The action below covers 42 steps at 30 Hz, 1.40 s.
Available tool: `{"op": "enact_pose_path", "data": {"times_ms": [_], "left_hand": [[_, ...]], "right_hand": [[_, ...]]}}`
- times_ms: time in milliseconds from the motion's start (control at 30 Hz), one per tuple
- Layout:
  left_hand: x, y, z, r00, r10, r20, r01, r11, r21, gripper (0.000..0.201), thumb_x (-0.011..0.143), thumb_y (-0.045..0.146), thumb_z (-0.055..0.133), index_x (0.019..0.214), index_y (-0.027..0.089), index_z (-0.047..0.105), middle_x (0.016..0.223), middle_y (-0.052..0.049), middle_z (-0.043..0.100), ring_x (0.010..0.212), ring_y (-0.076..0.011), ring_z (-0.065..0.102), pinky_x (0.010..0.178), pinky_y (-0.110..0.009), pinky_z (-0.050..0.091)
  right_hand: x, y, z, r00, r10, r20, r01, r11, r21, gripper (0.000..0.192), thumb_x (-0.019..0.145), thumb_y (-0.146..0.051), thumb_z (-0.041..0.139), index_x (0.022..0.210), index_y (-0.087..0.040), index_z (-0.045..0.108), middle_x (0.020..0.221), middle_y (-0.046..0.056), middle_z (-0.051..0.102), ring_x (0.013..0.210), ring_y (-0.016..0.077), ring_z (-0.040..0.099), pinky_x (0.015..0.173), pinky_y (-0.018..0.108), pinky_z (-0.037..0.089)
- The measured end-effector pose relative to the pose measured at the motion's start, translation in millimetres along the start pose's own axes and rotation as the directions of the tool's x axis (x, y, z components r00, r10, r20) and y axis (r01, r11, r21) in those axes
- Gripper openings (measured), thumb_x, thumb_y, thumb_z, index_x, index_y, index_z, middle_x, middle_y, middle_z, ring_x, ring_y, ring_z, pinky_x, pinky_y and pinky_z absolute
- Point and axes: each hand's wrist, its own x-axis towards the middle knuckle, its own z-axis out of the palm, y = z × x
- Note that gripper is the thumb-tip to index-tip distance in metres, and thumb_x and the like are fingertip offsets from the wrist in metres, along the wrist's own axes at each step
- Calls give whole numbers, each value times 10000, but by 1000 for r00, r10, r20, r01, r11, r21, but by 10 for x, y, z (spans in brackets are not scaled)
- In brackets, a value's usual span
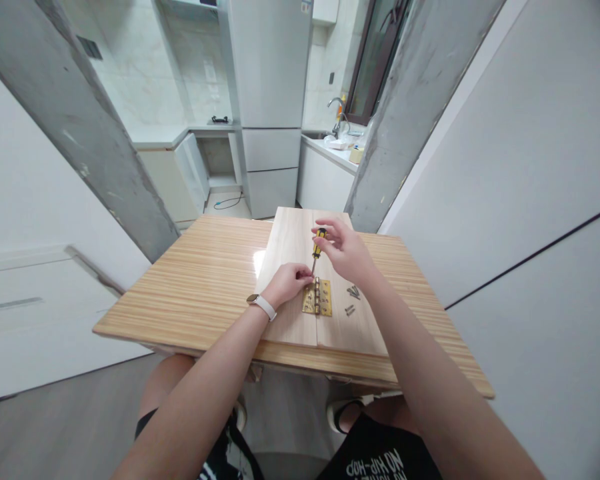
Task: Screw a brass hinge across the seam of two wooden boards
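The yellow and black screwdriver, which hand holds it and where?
The right hand grips the yellow and black screwdriver by its handle; the left hand pinches at its tip.

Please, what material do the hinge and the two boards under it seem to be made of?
The hinge looks like brass or brass-plated metal, given its shiny yellow-gold surface. The boards seem to be pale wood or wood-look laminate, with faint grain and a matte finish.

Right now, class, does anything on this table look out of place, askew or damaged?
Nothing looks damaged. The brass hinge lies straight across the seam of the two boards. The right hand holds the screwdriver upright over it and the left hand steadies its tip. The only loose items are a few screws scattered right of the hinge.
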Motion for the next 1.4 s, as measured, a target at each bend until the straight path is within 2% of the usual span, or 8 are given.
{"op": "enact_pose_path", "data": {"times_ms": [100, 333, 633, 800, 967, 1033, 1267, 1400], "left_hand": [[-9, 7, 2, 1000, 6, -5, -6, 1000, 0, 117, 873, 230, 689, 842, 148, 766, 824, -47, 762, 761, -171, 648, 740, -286, 476], [-5, -2, 10, 1000, 4, 8, -4, 1000, -16, 128, 877, 226, 680, 874, 147, 781, 854, -52, 777, 775, -177, 660, 750, -287, 487], [-23, 27, 0, 999, -34, 2, 34, 999, -4, 121, 833, 231, 760, 908, 138, 778, 821, -47, 755, 743, -170, 647, 708, -281, 481], [-35, 62, 10, 999, -38, -29, 39, 999, 3, 68, 825, 184, 756, 876, 142, 764, 803, -39, 747, 734, -162, 644, 710, -275, 484], [-38, 63, 25, 998, -30, -49, 31, 999, 24, 33, 828, 170, 755, 842, 140, 755, 770, -30, 730, 711, -155, 625, 693, -270, 466], [-38, 59, 31, 998, -24, -53, 25, 999, 30, 33, 833, 171, 752, 829, 138, 753, 765, -29, 725, 710, -154, 621, 693, -270, 461], [-34, 61, 33, 999, -13, -42, 15, 999, 46, 66, 854, 188, 730, 812, 141, 751, 764, -33, 727, 716, -157, 625, 693, -272, 456], [-34, 48, 35, 999, 2, -41, 0, 999, 52, 73, 860, 196, 719, 814, 148, 748, 765, -31, 729, 715, -158, 632, 694, -274, 458]], "right_hand": [[18, 41, -50, 994, 0, 109, -12, 994, 109, 290, 969, -385, 634, 1223, -249, 671, 1193, 90, 780, 1120, 250, 743, 1019, 469, 573], [-39, 86, -21, 996, -18, 82, 5, 987, 159, 159, 973, -324, 636, 1114, -250, 635, 1165, 88, 787, 1088, 261, 771, 1006, 487, 580], [-90, -11, 28, 999, -34, -37, 30, 995, -100, 137, 959, -361, 656, 1022, -260, 587, 1045, 62, 790, 825, 210, 725, 698, 333, 538], [-89, -74, 81, 996, -13, -93, -6, 980, -200, 192, 950, -402, 665, 966, -259, 537, 873, -1, 755, 508, 120, 516, 547, 289, 402], [-88, -111, 153, 984, -53, -171, 11, 970, -243, 229, 901, -396, 736, 916, -250, 559, 796, 1, 713, 705, 184, 668, 643, 299, 467], [-86, -109, 170, 983, -53, -175, 8, 968, -250, 196, 908, -386, 732, 1003, -252, 626, 822, 6, 728, 741, 198, 692, 679, 318, 502], [-51, 61, 61, 1000, -14, 16, 15, 997, -74, 328, 973, -277, 579, 1267, -270, 724, 1243, 75, 774, 1084, 251, 750, 831, 382, 613], [-67, 93, 40, 999, 16, 33, -16, 1000, -8, 349, 966, -250, 567, 1278, -264, 723, 1196, 72, 794, 1081, 255, 768, 873, 406, 631]]}}
